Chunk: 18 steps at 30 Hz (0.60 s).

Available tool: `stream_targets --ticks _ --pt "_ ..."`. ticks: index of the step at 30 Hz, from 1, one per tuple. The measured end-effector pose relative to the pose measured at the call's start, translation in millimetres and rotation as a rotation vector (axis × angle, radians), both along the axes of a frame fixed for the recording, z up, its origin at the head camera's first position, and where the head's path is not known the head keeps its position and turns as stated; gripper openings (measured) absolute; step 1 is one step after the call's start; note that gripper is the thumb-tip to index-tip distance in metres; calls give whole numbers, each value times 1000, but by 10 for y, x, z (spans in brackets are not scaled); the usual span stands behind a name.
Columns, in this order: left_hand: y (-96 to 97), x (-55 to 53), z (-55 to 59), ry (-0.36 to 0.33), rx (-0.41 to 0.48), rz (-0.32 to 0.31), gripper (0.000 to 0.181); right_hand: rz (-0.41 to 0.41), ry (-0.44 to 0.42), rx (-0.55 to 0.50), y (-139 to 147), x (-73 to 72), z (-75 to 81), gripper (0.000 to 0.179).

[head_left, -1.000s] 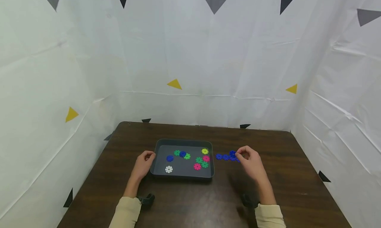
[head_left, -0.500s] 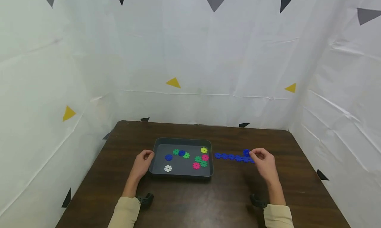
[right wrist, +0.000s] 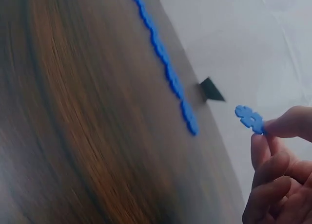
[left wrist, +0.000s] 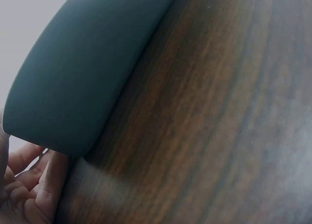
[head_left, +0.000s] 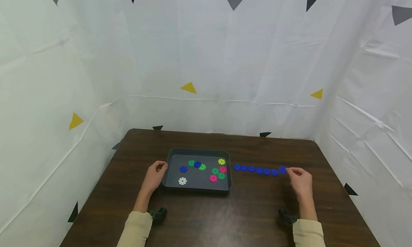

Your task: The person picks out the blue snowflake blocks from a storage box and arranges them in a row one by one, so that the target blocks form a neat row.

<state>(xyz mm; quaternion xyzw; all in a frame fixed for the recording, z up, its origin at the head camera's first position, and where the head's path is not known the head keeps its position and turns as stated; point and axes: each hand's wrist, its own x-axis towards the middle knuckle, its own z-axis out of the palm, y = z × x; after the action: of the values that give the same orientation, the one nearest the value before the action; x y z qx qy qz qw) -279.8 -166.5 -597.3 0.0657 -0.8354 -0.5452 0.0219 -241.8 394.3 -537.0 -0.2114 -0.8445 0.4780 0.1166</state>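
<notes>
My right hand (head_left: 302,182) pinches a blue notched plastic disc (right wrist: 250,119) between thumb and fingertips. In the right wrist view that disc is held above the table. Just left of it, in the head view, a row of several blue notched discs (head_left: 259,170) lies on the table, running away from the tray. At the left, my left hand (head_left: 153,177) grips the left rim of a dark grey tray (head_left: 196,187), thumb on one side and fingers beneath in the left wrist view. Inside the tray lie loose notched discs: green, blue, pink, yellow and one white disc (head_left: 182,181).
The dark wooden table (head_left: 244,218) reaches back to a white sheet (head_left: 206,53) marked with black, grey and yellow triangles. White sheeting also hangs along both sides. Each wrist wears a dark strap.
My right hand has moved right along the blue row with its disc, from above the row to past its right end. More of the row shows. The left hand keeps its place on the tray.
</notes>
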Motion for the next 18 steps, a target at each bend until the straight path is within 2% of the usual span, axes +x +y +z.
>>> stream_targets --ticks 6,12,18 --pt "14 4 6 -3 -5 3 39 -8 -86 126 117 -63 -19 44" --pt "23 -3 -20 -17 -26 14 40 42 -144 151 181 -78 -27 46" --pt "12 -6 -22 -16 -19 15 41 68 -166 153 172 -109 -39 44"
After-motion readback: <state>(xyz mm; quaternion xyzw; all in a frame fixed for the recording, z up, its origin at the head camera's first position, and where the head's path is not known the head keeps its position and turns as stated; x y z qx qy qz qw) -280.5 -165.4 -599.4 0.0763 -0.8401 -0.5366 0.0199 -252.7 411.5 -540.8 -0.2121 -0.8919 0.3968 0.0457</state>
